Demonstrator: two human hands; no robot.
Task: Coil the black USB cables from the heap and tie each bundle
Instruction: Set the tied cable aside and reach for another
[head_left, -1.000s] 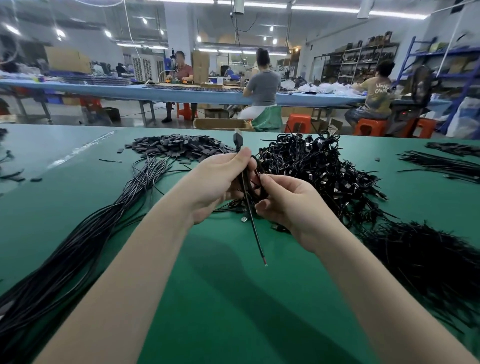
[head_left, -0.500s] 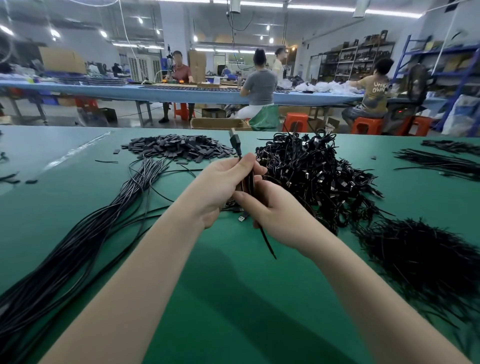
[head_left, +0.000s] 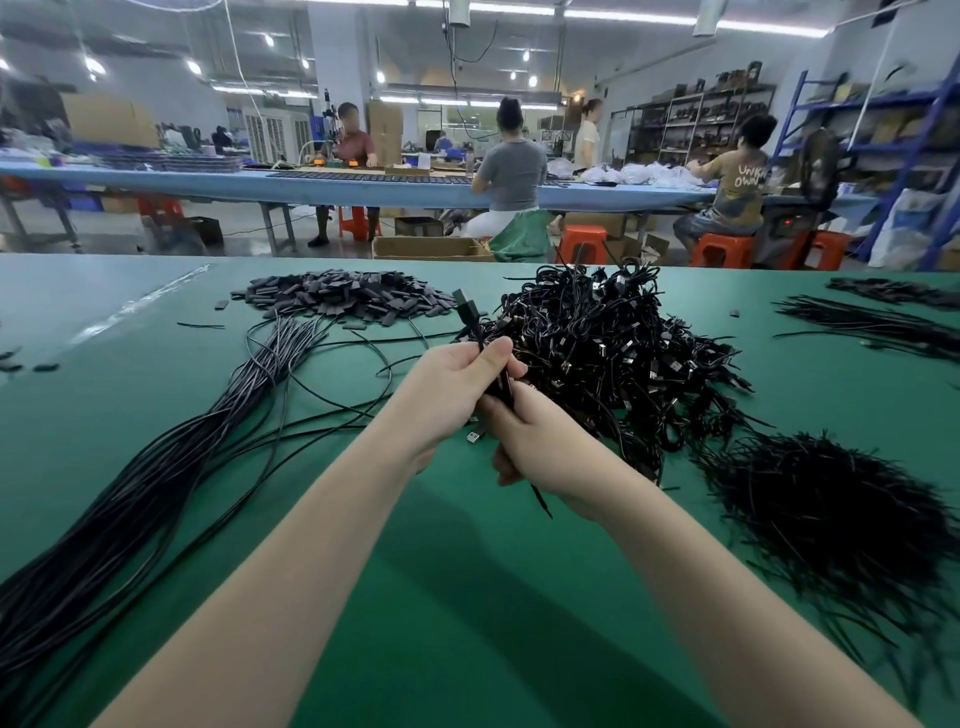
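Since a second ago your right hand (head_left: 540, 447) has slid up the dangling cable (head_left: 506, 387) to meet your left hand (head_left: 457, 384), both gripping it at table centre, heap (head_left: 613, 358) at one o'clock; you're mid-coil, so next fold the tail in and tie

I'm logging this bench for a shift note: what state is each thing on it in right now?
Left hand: grips the cable bundle.
Right hand: grips the same bundle lower down.
Cable bundle: held off the table, one plug end up.
Uncoiled cables: lying straight.
Coiled heap: piled.
Ties: loose heap.
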